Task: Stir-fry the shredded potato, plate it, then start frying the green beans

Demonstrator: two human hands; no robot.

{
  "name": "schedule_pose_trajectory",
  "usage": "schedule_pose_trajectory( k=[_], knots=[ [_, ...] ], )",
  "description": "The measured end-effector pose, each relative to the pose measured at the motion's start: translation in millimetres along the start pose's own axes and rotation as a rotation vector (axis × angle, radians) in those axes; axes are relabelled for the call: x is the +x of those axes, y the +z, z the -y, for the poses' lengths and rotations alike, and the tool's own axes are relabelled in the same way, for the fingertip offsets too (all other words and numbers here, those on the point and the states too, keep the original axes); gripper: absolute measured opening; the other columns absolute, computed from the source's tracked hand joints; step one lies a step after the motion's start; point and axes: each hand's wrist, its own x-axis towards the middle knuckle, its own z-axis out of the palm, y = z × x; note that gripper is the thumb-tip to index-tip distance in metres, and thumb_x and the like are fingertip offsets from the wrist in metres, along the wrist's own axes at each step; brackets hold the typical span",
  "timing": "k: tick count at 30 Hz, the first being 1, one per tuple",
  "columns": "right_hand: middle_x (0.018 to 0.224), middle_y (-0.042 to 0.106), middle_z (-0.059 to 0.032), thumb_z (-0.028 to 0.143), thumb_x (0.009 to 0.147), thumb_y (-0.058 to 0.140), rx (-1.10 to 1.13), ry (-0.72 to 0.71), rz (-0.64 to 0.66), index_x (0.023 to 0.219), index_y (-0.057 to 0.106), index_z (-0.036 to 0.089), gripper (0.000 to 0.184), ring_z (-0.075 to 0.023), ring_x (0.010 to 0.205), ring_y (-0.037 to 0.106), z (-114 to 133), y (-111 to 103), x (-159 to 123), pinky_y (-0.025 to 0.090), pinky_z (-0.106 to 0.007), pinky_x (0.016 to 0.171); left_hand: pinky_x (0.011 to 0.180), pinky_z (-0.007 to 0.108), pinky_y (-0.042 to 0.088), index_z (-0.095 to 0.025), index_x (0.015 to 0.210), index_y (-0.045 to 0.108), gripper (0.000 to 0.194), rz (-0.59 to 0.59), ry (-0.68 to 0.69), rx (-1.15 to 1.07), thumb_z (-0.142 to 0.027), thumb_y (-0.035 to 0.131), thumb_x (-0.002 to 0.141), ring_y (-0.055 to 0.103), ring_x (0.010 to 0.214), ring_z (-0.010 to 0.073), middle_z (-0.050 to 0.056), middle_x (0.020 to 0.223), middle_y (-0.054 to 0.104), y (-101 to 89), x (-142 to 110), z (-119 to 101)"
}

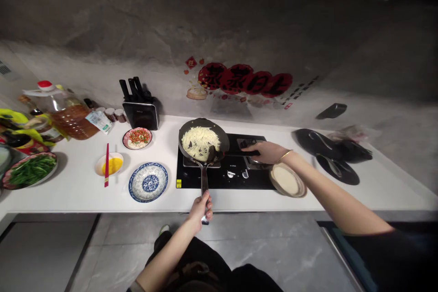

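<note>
A dark frying pan (186, 134) full of pale shredded potato (200, 141) sits on the left burner of a black cooktop (222, 175). My left hand (201, 208) is closed round the end of the pan's long handle, at the counter's front edge. My right hand (268, 151) is closed on the black handle of a spatula (236, 151) whose blade reaches into the pan's right side. A gold bangle rings that wrist.
A blue patterned plate (148, 182), a bowl of beaten egg with red chopsticks (106, 164) and a dish of chopped chili (137, 138) lie left of the cooktop. Greens (30, 169), an oil jug (66, 116) and a knife block (141, 109) stand further left. A beige plate (287, 180) and black lids (337, 169) lie right.
</note>
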Motion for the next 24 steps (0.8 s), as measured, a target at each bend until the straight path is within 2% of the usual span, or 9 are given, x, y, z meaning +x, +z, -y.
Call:
schedule_pose_trajectory(
  k=[4,7,9,11,13,16,19,21,24],
  knots=[
    [0.114,0.063,-0.0049,0.030,0.084,0.049,-0.053,0.011,-0.137,0.128,0.052,0.034,0.044,-0.0236,0.097,0.062,22.4,10.1,27.8,0.045,-0.033,0.081,0.036,0.020,0.016,-0.020,0.072,0.041,0.051,-0.010,0.009,0.014,-0.066,0.062,0.062,0.029,0.032,0.0023,-0.011,0.051,0.038,0.5,0.9,1.1],
    [0.119,0.059,-0.0122,0.031,0.090,0.041,-0.007,0.129,-0.208,0.134,0.045,0.027,0.045,-0.0259,0.098,0.062,36.1,24.3,53.3,0.045,-0.035,0.080,0.036,0.020,0.015,-0.021,0.072,0.041,0.053,-0.023,0.007,0.005,-0.068,0.062,0.060,0.030,0.031,0.0028,-0.011,0.051,0.039,1.6,1.3,1.9],
    [0.113,0.062,-0.0167,0.028,0.091,0.035,0.041,0.220,-0.211,0.134,0.045,0.019,0.045,-0.0276,0.098,0.062,39.0,35.2,61.4,0.046,-0.037,0.078,0.036,0.020,0.016,-0.020,0.072,0.041,0.053,-0.022,0.005,-0.002,-0.067,0.062,0.060,0.030,0.032,0.0027,-0.011,0.050,0.039,2.3,1.5,2.6],
    [0.106,0.066,-0.0173,0.026,0.092,0.032,0.079,0.243,-0.183,0.129,0.051,0.014,0.043,-0.0263,0.097,0.063,34.5,42.7,57.8,0.047,-0.034,0.078,0.036,0.020,0.017,-0.020,0.072,0.041,0.052,-0.024,-0.001,-0.005,-0.067,0.062,0.060,0.030,0.031,0.0027,-0.011,0.050,0.039,2.7,1.6,3.1],
    [0.107,0.067,-0.0134,0.025,0.091,0.035,0.101,0.223,-0.155,0.122,0.058,0.015,0.040,-0.0232,0.100,0.062,22.7,42.1,43.2,0.046,-0.030,0.082,0.035,0.020,0.018,-0.020,0.071,0.042,0.052,-0.027,-0.002,-0.006,-0.067,0.062,0.061,0.030,0.031,0.0027,-0.011,0.050,0.040,3.0,1.5,2.6],
    [0.113,0.066,-0.0047,0.027,0.088,0.041,0.148,0.153,-0.116,0.117,0.063,0.022,0.037,-0.0206,0.105,0.060,-0.9,25.1,12.2,0.044,-0.027,0.088,0.034,0.020,0.020,-0.020,0.070,0.042,0.051,-0.033,-0.013,-0.008,-0.067,0.062,0.061,0.030,0.030,0.0030,-0.011,0.049,0.040,3.6,1.0,0.0],
    [0.107,0.069,-0.0015,0.029,0.085,0.044,0.163,0.078,-0.054,0.116,0.065,0.025,0.037,-0.0223,0.100,0.063,-14.4,7.7,-9.5,0.046,-0.028,0.086,0.034,0.020,0.023,-0.020,0.069,0.043,0.050,-0.034,-0.031,-0.011,-0.066,0.062,0.063,0.033,0.031,0.0037,-0.010,0.049,0.041,5.1,1.1,-1.7],
    [0.106,0.069,-0.0019,0.028,0.083,0.046,0.129,0.059,-0.027,0.114,0.066,0.026,0.037,-0.0237,0.100,0.063,-12.0,8.8,-10.4,0.046,-0.030,0.086,0.035,0.020,0.027,-0.019,0.070,0.045,0.049,-0.040,-0.027,-0.006,-0.065,0.062,0.064,0.037,0.031,0.0048,-0.009,0.050,0.044,6.2,2.4,-0.2],
    [0.112,0.066,-0.0063,0.030,0.085,0.042,0.079,0.099,-0.084,0.120,0.062,0.022,0.041,-0.0253,0.104,0.061,5.0,31.2,8.5,0.047,-0.031,0.085,0.041,0.024,0.039,-0.017,0.073,0.050,0.051,-0.009,-0.047,0.007,-0.067,0.059,0.065,0.048,0.037,0.0095,-0.003,0.054,0.054,3.9,7.2,4.1]
  ],
)
